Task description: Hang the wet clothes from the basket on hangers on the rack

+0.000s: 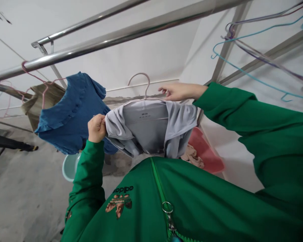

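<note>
A light grey garment (146, 127), open at the front, hangs on a pink wire hanger (146, 84) before my chest. The hanger's hook points up and stands free, below the metal rail. My left hand (96, 128) is closed on the garment's left shoulder, at the hanger's end. Above the garment's right shoulder is my right hand (178, 91), its fingers loosely bent and apart, reaching left toward the hook without touching it. The underside of that hand is close to the collar; I cannot tell whether they touch.
Overhead runs a metal rail (111, 42). On it, at left, hang a blue ruffled top (73, 104) and an olive garment (44, 95). Wire hangers (252, 72) hang at right. Below are a pink basin (212, 156) with cloth and a pale blue basin (70, 168).
</note>
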Demonstrator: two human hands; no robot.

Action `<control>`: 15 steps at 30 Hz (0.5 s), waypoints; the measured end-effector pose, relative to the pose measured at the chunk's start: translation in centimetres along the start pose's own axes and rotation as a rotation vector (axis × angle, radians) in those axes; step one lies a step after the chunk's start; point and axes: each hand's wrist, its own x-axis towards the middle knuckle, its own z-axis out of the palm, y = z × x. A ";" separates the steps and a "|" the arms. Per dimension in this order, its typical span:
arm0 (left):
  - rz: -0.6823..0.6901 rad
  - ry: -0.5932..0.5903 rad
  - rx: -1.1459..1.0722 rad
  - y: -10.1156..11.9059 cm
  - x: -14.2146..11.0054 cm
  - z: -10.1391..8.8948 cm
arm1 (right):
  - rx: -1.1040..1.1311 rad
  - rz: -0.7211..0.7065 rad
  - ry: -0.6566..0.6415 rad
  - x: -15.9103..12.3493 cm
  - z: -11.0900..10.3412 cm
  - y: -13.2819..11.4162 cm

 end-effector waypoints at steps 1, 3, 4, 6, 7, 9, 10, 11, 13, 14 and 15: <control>0.006 -0.007 -0.006 0.0 0.0 0.2 | -0.010 -0.012 0.015 -0.3 -0.4 -0.5; 0.016 -0.025 -0.027 0.1 0.0 0.6 | 0.106 -0.070 0.050 -1.2 -1.3 -2.6; 0.019 -0.033 -0.041 0.1 0.1 0.8 | 0.181 -0.122 0.046 -1.8 -1.6 -3.8; 0.019 -0.043 -0.069 0.2 0.2 1.3 | 0.303 -0.191 -0.045 -2.8 -1.7 -6.3; 0.015 -0.051 -0.083 0.3 0.3 1.4 | 0.340 -0.195 -0.109 -3.1 -1.4 -7.3; -0.013 -0.100 -0.118 0.5 0.6 1.5 | 0.373 -0.149 -0.206 -3.5 -0.5 -8.4; -0.045 -0.143 -0.148 0.7 0.8 1.4 | 0.381 -0.111 -0.221 -3.6 0.1 -8.6; -0.093 -0.198 -0.192 0.9 1.0 1.3 | 0.386 -0.076 -0.211 -3.6 0.7 -8.6; -0.206 -0.339 -0.328 1.4 1.3 1.0 | 0.382 -0.036 -0.143 -3.6 1.8 -8.3; -0.266 -0.417 -0.404 1.6 1.5 0.9 | 0.372 -0.033 -0.099 -3.6 2.3 -8.2; -0.324 -0.492 -0.470 1.9 1.6 0.9 | 0.360 -0.040 -0.055 -3.7 2.6 -8.2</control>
